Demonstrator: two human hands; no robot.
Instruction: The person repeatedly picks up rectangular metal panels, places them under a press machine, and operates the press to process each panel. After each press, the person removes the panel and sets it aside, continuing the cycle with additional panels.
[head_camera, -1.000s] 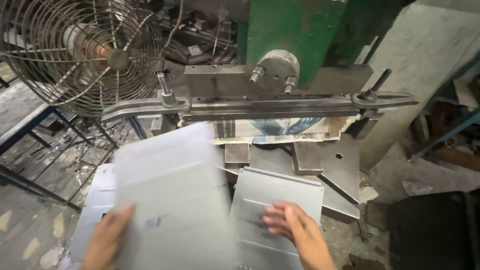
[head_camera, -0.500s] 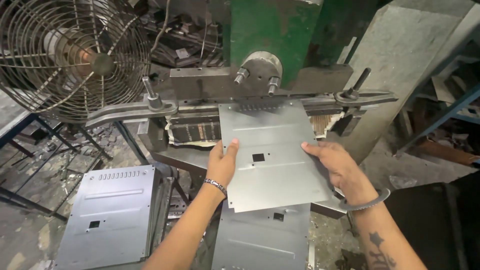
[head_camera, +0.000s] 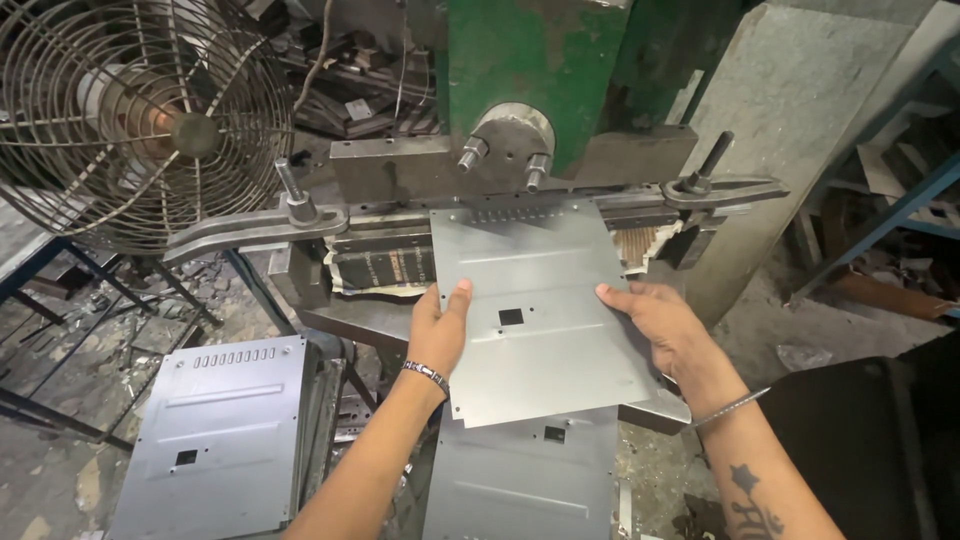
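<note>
A flat grey metal sheet (head_camera: 535, 300) with a small square hole lies with its far edge under the head of a green press machine (head_camera: 530, 80). My left hand (head_camera: 440, 330) grips the sheet's left edge, thumb on top. On the right edge, my right hand (head_camera: 665, 325) holds it the same way. The sheet's far end shows a row of small slots at the press tooling (head_camera: 500, 165).
A stack of similar slotted sheets (head_camera: 225, 440) stands at lower left, and another sheet (head_camera: 520, 480) lies below the held one. A wire-caged fan (head_camera: 140, 110) is at upper left. A grey wall (head_camera: 800, 120) and blue metal racks (head_camera: 900, 210) are on the right.
The sheet went from being lifted near the stacks to lying under the press head. Both hands moved forward with it and now hold its side edges.
</note>
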